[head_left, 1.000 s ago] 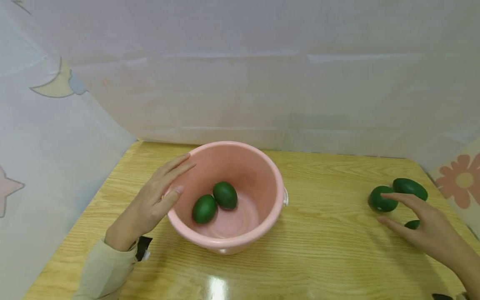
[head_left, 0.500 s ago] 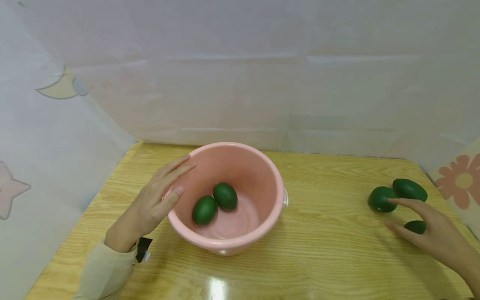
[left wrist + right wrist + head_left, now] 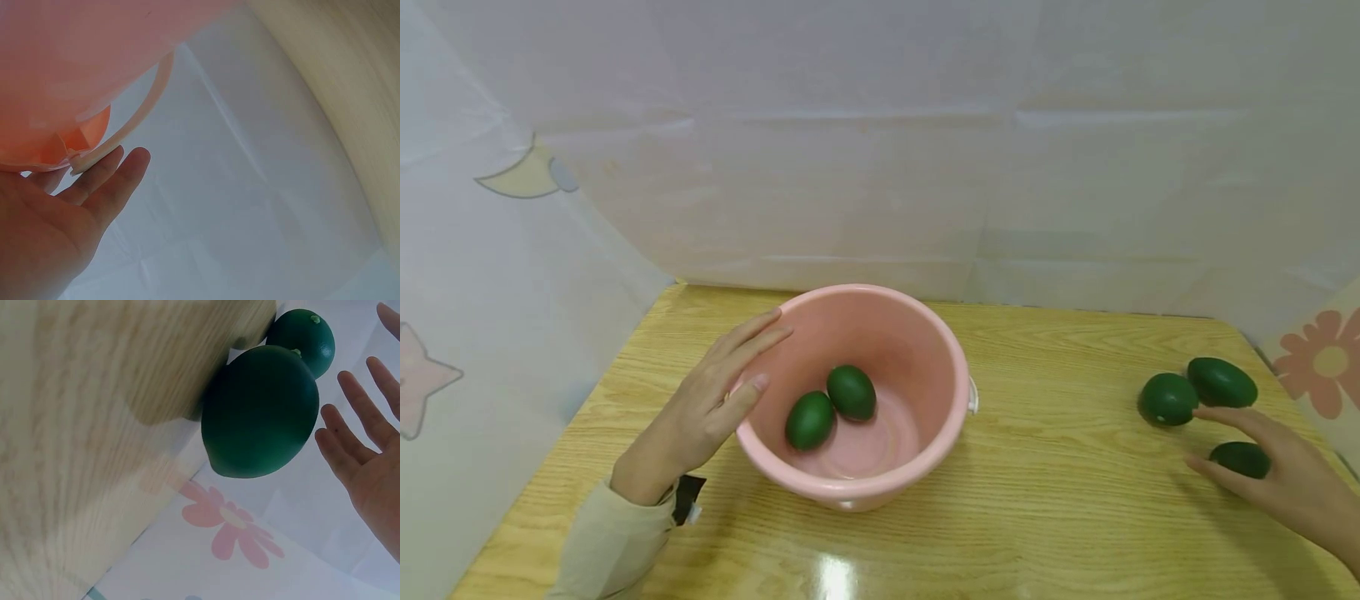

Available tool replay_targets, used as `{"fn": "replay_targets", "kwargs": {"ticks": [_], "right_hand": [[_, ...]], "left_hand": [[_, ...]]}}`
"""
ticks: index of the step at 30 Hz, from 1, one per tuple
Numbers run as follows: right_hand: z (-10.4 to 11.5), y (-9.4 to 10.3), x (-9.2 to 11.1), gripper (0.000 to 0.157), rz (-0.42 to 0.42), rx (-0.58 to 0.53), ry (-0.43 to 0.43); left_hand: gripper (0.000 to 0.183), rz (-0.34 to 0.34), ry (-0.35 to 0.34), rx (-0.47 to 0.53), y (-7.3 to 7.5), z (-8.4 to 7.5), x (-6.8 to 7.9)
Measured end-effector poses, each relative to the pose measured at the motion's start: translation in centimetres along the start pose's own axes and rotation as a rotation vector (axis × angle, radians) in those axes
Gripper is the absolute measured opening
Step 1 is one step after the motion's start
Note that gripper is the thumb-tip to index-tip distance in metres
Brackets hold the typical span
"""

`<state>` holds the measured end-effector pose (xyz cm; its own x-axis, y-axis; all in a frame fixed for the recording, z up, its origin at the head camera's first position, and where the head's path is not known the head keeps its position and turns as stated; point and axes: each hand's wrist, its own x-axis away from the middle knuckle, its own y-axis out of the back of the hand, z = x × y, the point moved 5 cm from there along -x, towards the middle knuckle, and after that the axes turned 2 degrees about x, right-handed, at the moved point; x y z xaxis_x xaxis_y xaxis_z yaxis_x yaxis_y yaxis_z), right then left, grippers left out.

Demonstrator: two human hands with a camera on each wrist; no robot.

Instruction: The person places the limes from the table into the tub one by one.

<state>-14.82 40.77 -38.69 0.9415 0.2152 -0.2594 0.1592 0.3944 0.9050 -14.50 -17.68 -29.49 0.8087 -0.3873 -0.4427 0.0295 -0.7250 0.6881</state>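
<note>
Pale printed sheeting point(image 3: 865, 183) backs the desk point(image 3: 1037, 508). The left hand point(image 3: 700, 408), fingers straight, touches the pink bucket point(image 3: 850, 487) from the left; two limes point(image 3: 852, 392) lie inside. The right hand point(image 3: 1288, 479), fingers apart, hangs beside three limes point(image 3: 1168, 399) at right.

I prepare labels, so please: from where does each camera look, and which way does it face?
Head: on the head, facing forward and down at pink bucket and table; left hand, right hand and left sleeve show.
Left wrist: on that wrist, facing bucket's outside and handle; left hand shows.
Right wrist: on that wrist, facing two green fruits; right hand shows.
Head and right wrist share: green fruits, printed flower, table.
</note>
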Motion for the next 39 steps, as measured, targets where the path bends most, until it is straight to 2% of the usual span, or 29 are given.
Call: {"fn": "replay_targets", "kwargs": {"ticks": [9, 28, 33, 39], "right_hand": [[-1.3, -0.3, 0.9, 0.069, 0.020, -0.061, -0.034], [-3.8, -0.4, 1.1, 0.076, 0.102, 0.076, -0.161], [-4.4, -0.7, 1.4, 0.077, 0.111, 0.053, -0.160], [-4.3, -0.7, 1.4, 0.073, 0.105, 0.091, -0.122]], "left_hand": [[0.050, 0.002, 0.010, 0.010, 0.0, 0.0, 0.1], [0.050, -0.003, 0.008, 0.003, 0.1, 0.0, 0.0], [0.049, 0.002, 0.006, 0.002, 0.1, -0.1, 0.0], [0.049, 0.006, 0.007, 0.008, 0.1, -0.1, 0.0]]}}
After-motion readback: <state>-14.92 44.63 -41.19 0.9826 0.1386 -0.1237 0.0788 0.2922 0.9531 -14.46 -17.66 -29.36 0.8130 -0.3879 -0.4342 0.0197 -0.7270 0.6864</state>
